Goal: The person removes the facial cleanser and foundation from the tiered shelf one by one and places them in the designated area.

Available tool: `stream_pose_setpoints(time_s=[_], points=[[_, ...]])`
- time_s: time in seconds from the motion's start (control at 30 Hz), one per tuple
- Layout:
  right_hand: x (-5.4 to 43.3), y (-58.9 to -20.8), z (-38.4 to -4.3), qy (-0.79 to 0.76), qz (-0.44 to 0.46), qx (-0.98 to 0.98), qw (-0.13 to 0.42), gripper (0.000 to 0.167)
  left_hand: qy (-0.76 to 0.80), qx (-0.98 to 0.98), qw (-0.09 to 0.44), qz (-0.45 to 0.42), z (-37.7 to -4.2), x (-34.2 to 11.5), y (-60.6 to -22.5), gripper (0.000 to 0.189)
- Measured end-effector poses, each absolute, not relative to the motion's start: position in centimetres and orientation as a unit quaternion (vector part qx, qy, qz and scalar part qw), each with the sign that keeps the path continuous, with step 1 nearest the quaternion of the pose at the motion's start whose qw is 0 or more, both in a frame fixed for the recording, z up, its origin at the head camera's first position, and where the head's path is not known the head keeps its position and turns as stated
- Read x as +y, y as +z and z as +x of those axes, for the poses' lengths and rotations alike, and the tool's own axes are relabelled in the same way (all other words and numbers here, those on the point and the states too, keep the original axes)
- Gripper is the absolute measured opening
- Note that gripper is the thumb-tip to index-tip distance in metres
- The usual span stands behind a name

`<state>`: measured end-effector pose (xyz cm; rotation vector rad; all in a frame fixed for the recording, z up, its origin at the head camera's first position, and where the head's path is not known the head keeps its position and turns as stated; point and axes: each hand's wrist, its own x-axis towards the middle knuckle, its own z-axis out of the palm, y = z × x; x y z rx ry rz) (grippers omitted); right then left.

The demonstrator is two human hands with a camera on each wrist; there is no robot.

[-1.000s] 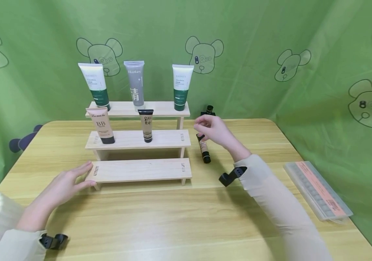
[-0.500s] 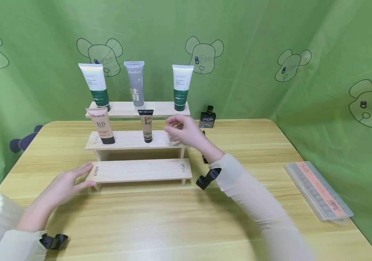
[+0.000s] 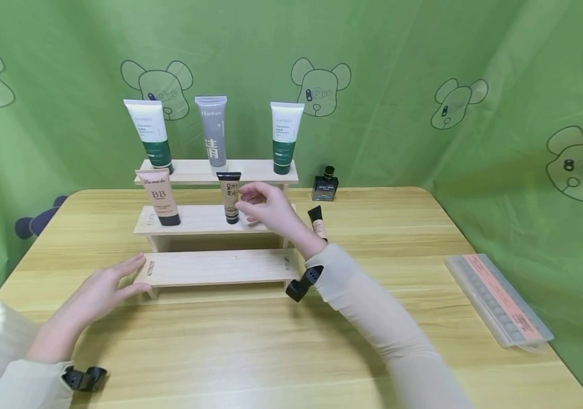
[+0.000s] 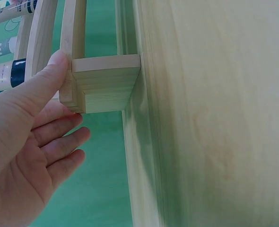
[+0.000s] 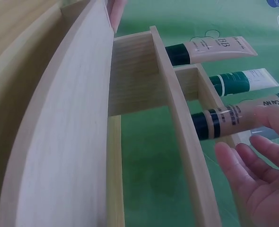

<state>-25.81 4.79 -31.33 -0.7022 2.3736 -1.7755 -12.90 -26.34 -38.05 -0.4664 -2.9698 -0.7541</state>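
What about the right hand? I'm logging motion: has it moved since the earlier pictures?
Yes: the right hand moved left, from beside the stand to over its middle shelf.

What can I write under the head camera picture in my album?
Right hand at a small tan tube, left hand touching the bottom wooden shelf.

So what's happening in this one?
A person's right hand is at the small tan tube standing on the wooden middle tier; whether it grips is unclear. Their left hand touches the left end of the bottom tier. Three tubes stand on the top tier, and a black bottle stands on the table.
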Motion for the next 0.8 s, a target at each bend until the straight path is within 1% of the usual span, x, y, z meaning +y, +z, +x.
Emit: stream_pose_setpoints(time_s=[0.13, 0.6, 0.8], points=[[4.29, -31.39, -25.74, -0.591, -0.229, 0.772, 0.047, 0.032, -0.246, -0.957, 0.020, -0.150, -12.90, -26.32, -38.04, 0.066], [3.85, -31.48, -25.56, -0.578, -0.226, 0.783, 0.036, 0.026, -0.245, -0.957, 0.021, -0.151, -12.81, -26.28, -37.98, 0.066], [3.91, -31.55, -25.50, -0.575, -0.225, 0.786, 0.033, 0.026, -0.245, -0.957, 0.027, -0.156, -12.85, -26.31, -38.08, 0.066]])
